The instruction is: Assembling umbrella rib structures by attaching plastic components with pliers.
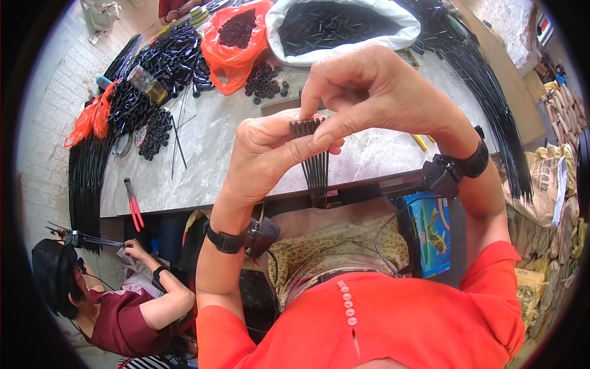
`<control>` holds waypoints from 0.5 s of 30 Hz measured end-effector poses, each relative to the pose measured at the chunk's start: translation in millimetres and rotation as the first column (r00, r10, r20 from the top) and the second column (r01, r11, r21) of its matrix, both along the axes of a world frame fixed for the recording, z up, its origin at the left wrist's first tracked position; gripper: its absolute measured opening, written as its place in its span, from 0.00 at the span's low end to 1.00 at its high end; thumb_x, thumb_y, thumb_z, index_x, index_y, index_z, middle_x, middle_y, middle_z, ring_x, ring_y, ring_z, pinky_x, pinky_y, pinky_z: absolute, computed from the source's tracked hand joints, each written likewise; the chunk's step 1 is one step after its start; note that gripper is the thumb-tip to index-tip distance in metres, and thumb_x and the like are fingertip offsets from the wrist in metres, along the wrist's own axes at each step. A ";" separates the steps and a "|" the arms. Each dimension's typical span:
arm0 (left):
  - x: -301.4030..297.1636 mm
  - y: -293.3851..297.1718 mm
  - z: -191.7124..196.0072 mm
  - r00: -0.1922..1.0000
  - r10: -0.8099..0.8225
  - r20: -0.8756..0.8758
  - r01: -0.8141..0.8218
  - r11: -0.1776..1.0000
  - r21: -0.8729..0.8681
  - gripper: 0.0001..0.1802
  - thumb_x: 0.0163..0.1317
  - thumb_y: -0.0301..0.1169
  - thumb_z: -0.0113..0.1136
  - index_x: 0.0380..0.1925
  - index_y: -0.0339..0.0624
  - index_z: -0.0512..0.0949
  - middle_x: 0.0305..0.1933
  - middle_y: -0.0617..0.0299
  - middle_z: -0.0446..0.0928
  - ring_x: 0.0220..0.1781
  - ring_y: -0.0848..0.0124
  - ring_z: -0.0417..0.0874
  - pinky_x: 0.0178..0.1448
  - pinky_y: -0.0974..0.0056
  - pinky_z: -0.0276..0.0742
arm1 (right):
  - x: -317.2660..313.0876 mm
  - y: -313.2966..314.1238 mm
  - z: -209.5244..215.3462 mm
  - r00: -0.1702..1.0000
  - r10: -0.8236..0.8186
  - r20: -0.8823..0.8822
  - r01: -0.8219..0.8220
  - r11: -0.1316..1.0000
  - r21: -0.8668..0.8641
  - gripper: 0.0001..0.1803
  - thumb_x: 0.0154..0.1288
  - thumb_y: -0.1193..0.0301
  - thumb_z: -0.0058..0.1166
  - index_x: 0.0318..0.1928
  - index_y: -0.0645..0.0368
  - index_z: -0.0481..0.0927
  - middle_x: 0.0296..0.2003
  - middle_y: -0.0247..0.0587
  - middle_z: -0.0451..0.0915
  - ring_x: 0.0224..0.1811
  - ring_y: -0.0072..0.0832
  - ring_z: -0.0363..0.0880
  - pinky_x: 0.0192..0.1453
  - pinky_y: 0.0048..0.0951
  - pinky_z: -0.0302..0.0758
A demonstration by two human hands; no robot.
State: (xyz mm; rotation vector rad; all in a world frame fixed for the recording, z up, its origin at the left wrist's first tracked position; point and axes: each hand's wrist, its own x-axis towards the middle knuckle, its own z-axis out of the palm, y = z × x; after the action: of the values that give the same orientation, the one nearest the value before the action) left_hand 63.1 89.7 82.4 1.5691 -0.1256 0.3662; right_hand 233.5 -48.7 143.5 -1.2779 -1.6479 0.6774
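In front of my chest, over the table's near edge, my left hand (258,157) grips a bundle of thin black rods (316,175) just below their upper ends. Those ends line up side by side in a short flat row, while the rods narrow together downward toward my lap. From the right, my right hand (375,92) pinches the same row, thumb at its right end and index finger bent down behind the tops. Both thumbs nearly meet there. Whether a small part sits between the right fingertips is hidden.
On the grey table (227,141) stand a red bag (215,55) and a white sack (279,37) of black parts. Black tubes (178,58) are heaped left; long black rods (491,111) overhang the right edge. Red-handled pliers (134,209) lie front left. A co-worker (132,313) sits lower left.
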 end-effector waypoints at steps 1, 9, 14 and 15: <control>0.5 -1.1 0.8 1.000 -0.001 -0.005 0.001 1.000 -0.014 0.12 0.67 0.25 0.65 0.48 0.29 0.84 0.41 0.54 0.86 0.45 0.68 0.87 0.52 0.65 0.84 | -1.4 0.4 1.3 1.000 -0.001 0.000 0.001 1.000 0.000 0.11 0.57 0.69 0.72 0.35 0.62 0.84 0.16 0.22 0.65 0.19 0.10 0.63 0.23 0.20 0.58; 1.1 -0.7 -2.4 0.999 0.039 0.025 -0.041 0.993 0.109 0.10 0.65 0.26 0.66 0.45 0.35 0.86 0.40 0.58 0.87 0.43 0.73 0.86 0.50 0.68 0.83 | -16.6 9.3 0.1 0.998 -0.044 0.033 0.043 0.999 0.017 0.14 0.54 0.69 0.73 0.32 0.61 0.78 0.18 0.25 0.66 0.19 0.12 0.69 0.22 0.21 0.66; -2.6 -3.5 -1.5 0.990 0.129 0.052 -0.138 0.954 0.266 0.09 0.62 0.30 0.69 0.40 0.38 0.88 0.37 0.63 0.87 0.39 0.77 0.84 0.43 0.69 0.80 | -23.0 10.8 3.0 0.990 -0.073 0.121 0.067 0.996 0.052 0.16 0.53 0.67 0.73 0.32 0.61 0.77 0.18 0.27 0.65 0.19 0.14 0.65 0.23 0.22 0.63; -2.8 -2.9 -2.0 0.990 0.126 0.056 -0.137 0.954 0.267 0.09 0.62 0.30 0.69 0.40 0.38 0.88 0.37 0.63 0.87 0.39 0.77 0.84 0.43 0.69 0.80 | -22.4 11.2 3.6 0.987 -0.080 0.141 0.074 0.996 0.047 0.16 0.53 0.66 0.73 0.32 0.61 0.77 0.18 0.27 0.64 0.20 0.14 0.64 0.24 0.23 0.63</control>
State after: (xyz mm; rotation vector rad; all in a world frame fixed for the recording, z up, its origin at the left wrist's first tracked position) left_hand 60.3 86.8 80.4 1.8468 -0.1043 0.5005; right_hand 211.1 -37.4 147.1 -1.3799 -1.7092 0.5124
